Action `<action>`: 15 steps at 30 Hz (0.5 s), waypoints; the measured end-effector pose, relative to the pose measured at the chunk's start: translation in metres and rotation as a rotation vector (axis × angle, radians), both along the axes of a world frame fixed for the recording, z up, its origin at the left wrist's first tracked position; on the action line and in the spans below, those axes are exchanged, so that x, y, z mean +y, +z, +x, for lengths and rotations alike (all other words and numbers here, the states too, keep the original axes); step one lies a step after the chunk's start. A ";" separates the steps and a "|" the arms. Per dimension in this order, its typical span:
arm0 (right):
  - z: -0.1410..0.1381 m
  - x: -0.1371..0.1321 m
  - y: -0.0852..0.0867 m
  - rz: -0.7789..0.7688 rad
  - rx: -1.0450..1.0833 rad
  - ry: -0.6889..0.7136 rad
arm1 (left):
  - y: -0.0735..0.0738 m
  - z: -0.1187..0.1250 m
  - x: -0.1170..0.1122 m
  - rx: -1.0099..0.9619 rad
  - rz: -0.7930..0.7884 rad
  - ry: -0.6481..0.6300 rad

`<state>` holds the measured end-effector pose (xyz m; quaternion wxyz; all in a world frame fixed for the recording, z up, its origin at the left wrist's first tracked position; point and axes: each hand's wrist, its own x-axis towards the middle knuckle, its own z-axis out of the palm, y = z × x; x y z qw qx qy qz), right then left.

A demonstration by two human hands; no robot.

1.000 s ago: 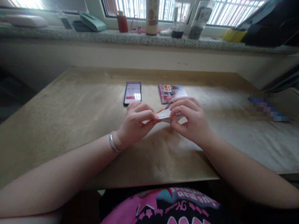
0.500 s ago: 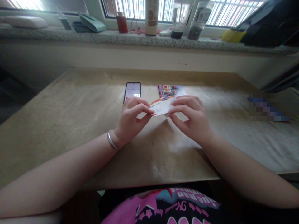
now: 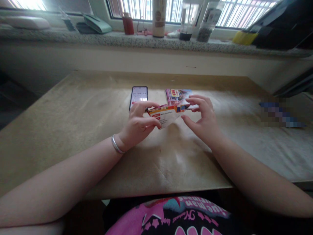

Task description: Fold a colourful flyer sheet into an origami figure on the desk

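A folded, colourfully printed paper [image 3: 167, 117], white with red labels and an orange edge, is held above the table between both hands. My left hand [image 3: 140, 121], with a silver bangle at its wrist, grips the left end, thumb below and fingers on the upper edge. At the other end, my right hand [image 3: 201, 114] curves around the paper's right tip, fingertips at the top and thumb near the lower edge. Just behind lies a stack of colourful leaflets [image 3: 178, 94], partly covered by the right fingers. A phone [image 3: 139, 94] showing a timer rests beyond the left hand.
The wooden table [image 3: 85, 130] runs to the wall under a window. A blurred blue item [image 3: 281, 114] lies at its right side. On the granite sill [image 3: 137, 39] stand a red bottle [image 3: 127, 24], a tall canister [image 3: 158, 19] and clear containers [image 3: 206, 24].
The paper has turned, now showing red labels and an orange upper edge. My left fingers have spread wider around its end, and my right thumb and fingers have moved further apart.
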<state>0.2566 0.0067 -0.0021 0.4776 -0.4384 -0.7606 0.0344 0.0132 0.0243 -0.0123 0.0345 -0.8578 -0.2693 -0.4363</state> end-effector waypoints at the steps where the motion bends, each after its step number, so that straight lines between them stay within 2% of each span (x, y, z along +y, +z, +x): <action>1: 0.001 0.000 -0.001 -0.013 -0.005 -0.003 | 0.000 0.000 0.000 0.039 0.007 -0.022; 7: 0.001 0.000 -0.001 -0.041 -0.144 0.021 | 0.001 -0.001 -0.001 0.202 0.064 -0.105; 11: 0.002 0.001 -0.001 -0.049 -0.184 0.114 | 0.002 -0.004 0.001 0.247 0.117 -0.176; 15: 0.007 0.002 0.003 -0.044 -0.233 0.240 | 0.005 -0.009 0.003 0.220 0.097 -0.196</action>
